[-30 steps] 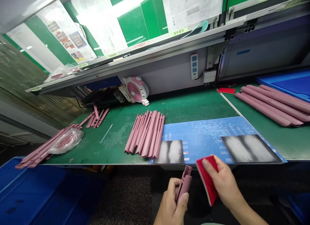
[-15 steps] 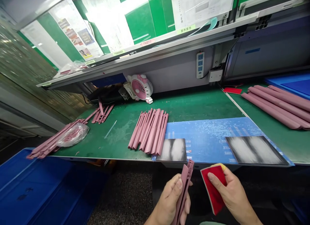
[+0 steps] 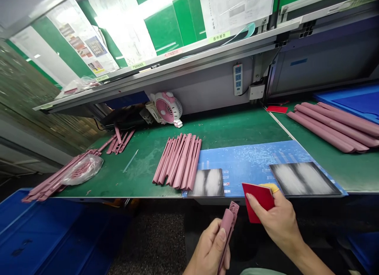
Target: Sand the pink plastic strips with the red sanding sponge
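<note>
My left hand (image 3: 211, 243) is wrapped round a long pink plastic strip (image 3: 227, 221), its notched end pointing up and away from me, just below the bench edge. To the right, my right hand (image 3: 275, 216) pinches a flat red pad (image 3: 257, 202) between thumb and fingers. Something yellow (image 3: 271, 187) covers one of that hand's fingertips. The pad is apart from the strip. Beyond my left hand, a row of similar pink strips (image 3: 177, 162) lies side by side on the green bench, next to a blue sheet (image 3: 239, 156).
Two black-and-white patches (image 3: 304, 180) lie on the blue sheet. More pink pieces (image 3: 334, 127) are at right, and others with a plastic bag (image 3: 83, 170) at left. A small fan (image 3: 167, 109) stands at the back. Blue bins (image 3: 53, 231) sit below left.
My right hand has moved up and slightly left with the red pad, which is now turned more toward the bench. The pink strip has rolled a little in my left hand. The view has shifted slightly.
</note>
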Tool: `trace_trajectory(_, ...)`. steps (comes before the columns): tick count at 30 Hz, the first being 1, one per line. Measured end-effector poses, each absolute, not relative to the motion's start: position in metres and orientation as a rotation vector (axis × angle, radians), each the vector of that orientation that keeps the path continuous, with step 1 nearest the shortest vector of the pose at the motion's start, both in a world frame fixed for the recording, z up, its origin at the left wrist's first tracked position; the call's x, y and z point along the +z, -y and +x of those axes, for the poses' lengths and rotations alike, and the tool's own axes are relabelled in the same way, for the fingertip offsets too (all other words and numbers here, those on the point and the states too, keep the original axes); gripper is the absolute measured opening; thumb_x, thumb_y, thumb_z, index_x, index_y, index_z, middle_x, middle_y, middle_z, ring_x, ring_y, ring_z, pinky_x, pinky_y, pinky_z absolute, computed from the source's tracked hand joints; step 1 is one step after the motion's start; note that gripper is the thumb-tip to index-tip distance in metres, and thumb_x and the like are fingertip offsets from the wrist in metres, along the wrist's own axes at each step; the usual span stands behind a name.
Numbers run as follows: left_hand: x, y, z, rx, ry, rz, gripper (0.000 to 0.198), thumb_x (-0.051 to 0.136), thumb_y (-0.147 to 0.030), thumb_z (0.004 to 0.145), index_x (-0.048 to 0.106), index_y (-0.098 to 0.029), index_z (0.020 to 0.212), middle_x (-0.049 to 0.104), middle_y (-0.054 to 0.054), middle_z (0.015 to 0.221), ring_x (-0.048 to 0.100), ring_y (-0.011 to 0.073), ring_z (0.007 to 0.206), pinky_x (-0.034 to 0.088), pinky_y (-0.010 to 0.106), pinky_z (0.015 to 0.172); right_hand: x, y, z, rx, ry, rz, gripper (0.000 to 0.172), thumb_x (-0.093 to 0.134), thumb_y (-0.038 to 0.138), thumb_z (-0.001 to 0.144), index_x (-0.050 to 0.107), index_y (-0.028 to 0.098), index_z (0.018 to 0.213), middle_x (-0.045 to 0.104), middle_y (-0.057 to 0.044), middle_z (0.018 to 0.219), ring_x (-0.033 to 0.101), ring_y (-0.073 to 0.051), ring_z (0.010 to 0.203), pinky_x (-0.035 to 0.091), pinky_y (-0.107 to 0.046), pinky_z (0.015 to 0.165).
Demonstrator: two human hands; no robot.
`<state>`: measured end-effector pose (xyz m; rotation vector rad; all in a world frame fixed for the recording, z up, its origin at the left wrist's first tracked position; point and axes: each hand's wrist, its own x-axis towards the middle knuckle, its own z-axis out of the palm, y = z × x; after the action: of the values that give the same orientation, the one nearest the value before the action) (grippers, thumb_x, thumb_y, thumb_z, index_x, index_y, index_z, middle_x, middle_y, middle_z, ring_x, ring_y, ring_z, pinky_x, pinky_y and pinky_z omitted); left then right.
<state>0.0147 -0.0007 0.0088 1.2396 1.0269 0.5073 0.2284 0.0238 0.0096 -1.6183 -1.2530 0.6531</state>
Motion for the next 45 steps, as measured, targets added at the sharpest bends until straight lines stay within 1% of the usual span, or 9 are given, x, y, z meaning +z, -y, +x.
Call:
trace_trajectory(4, 0.027, -0.001, 0.008, 0.477, -1.119, 1.589, 0.049, 0.042, -0.058, 0.101, 0.060, -0.016, 0.120, 0.062, -0.002, 0.065, 0.053, 0.0103, 0.045, 0.035, 0.019, 0.044, 0.012, -0.023, 0.250, 0.862, 1.541, -1.449, 0.026, 0.066, 0.048, 0.092, 0.065, 0.024, 0.102, 0.075, -0.001, 0.083, 0.070, -0.019, 0.067, 0.055, -0.028, 0.064)
trace_trajectory(8, 0.053, -0.005, 0.003, 0.494, -1.117, 1.913, 0.035, 0.053, -0.047, 0.099, 0.071, -0.021, 0.113, 0.071, 0.001, 0.082, 0.062, 0.0157, 0.067, 0.044, 0.022, 0.065, 0.024, -0.028, 0.269, 0.907, 1.669, -1.457, 0.024, 0.063, 0.047, 0.095, 0.065, 0.024, 0.096, 0.070, 0.002, 0.074, 0.064, -0.017, 0.061, 0.050, -0.027, 0.060)
trace_trajectory(16, 0.065, -0.003, 0.004, 0.254, -1.086, 2.108, 0.020, 0.056, -0.037, 0.098, 0.068, -0.026, 0.109, 0.073, 0.000, 0.085, 0.064, 0.0171, 0.067, 0.037, 0.024, 0.064, 0.045, -0.033, 0.249, 0.806, 2.212, -1.253, 0.024, 0.061, 0.036, 0.097, 0.066, 0.021, 0.079, 0.064, -0.001, 0.074, 0.058, -0.017, 0.066, 0.041, -0.030, 0.063)
trace_trajectory(24, 0.055, -0.001, 0.002, 0.399, -1.027, 1.861, 0.043, 0.044, -0.049, 0.100, 0.067, -0.018, 0.119, 0.067, 0.003, 0.086, 0.058, 0.0167, 0.070, 0.038, 0.025, 0.064, 0.012, -0.016, 0.256, 0.840, 1.763, -1.259, 0.016, 0.067, 0.039, 0.095, 0.073, 0.026, 0.102, 0.072, -0.002, 0.089, 0.068, -0.019, 0.078, 0.053, -0.028, 0.071)
trace_trajectory(27, 0.049, 0.003, 0.001, 0.426, -1.005, 1.838, 0.044, 0.046, -0.051, 0.099, 0.069, -0.018, 0.115, 0.068, 0.004, 0.088, 0.057, 0.0167, 0.071, 0.039, 0.025, 0.067, 0.013, -0.014, 0.256, 0.816, 1.788, -1.238, 0.015, 0.067, 0.038, 0.094, 0.076, 0.026, 0.098, 0.072, -0.003, 0.085, 0.068, -0.020, 0.075, 0.053, -0.030, 0.070)
trace_trajectory(30, 0.038, 0.007, -0.004, 0.525, -1.062, 1.811, 0.044, 0.051, -0.053, 0.096, 0.069, -0.020, 0.118, 0.067, 0.004, 0.086, 0.055, 0.0162, 0.068, 0.038, 0.025, 0.063, 0.015, -0.018, 0.265, 0.877, 1.439, -1.416, 0.024, 0.072, 0.047, 0.087, 0.073, 0.023, 0.088, 0.071, -0.003, 0.073, 0.065, -0.021, 0.064, 0.053, -0.031, 0.060)
trace_trajectory(34, 0.014, 0.008, 0.001, 0.736, -1.117, 1.774, 0.040, 0.063, -0.050, 0.088, 0.070, -0.020, 0.114, 0.066, 0.003, 0.078, 0.048, 0.0122, 0.058, 0.034, 0.023, 0.055, 0.017, -0.015, 0.256, 1.265, 0.763, -1.385, 0.042, 0.078, 0.059, 0.078, 0.067, 0.022, 0.095, 0.074, -0.001, 0.072, 0.065, -0.020, 0.056, 0.052, -0.029, 0.052)
trace_trajectory(40, -0.007, 0.015, 0.025, 0.981, -1.309, 1.739, 0.028, 0.073, -0.034, 0.083, 0.072, -0.023, 0.109, 0.074, 0.006, 0.091, 0.065, 0.0212, 0.077, 0.051, 0.031, 0.077, 0.021, -0.010, 0.214, 1.437, 0.823, -1.132, 0.040, 0.082, 0.052, 0.077, 0.062, 0.020, 0.087, 0.066, 0.003, 0.068, 0.058, -0.014, 0.057, 0.050, -0.025, 0.057)
trace_trajectory(45, -0.007, 0.023, 0.021, 1.145, -1.274, 1.686, 0.029, 0.079, -0.034, 0.080, 0.075, -0.027, 0.108, 0.074, 0.007, 0.088, 0.066, 0.0230, 0.075, 0.056, 0.035, 0.077, 0.012, -0.015, 0.217, 1.329, 0.741, -1.300, 0.045, 0.083, 0.058, 0.072, 0.060, 0.021, 0.083, 0.067, 0.002, 0.064, 0.059, -0.018, 0.054, 0.049, -0.029, 0.054)
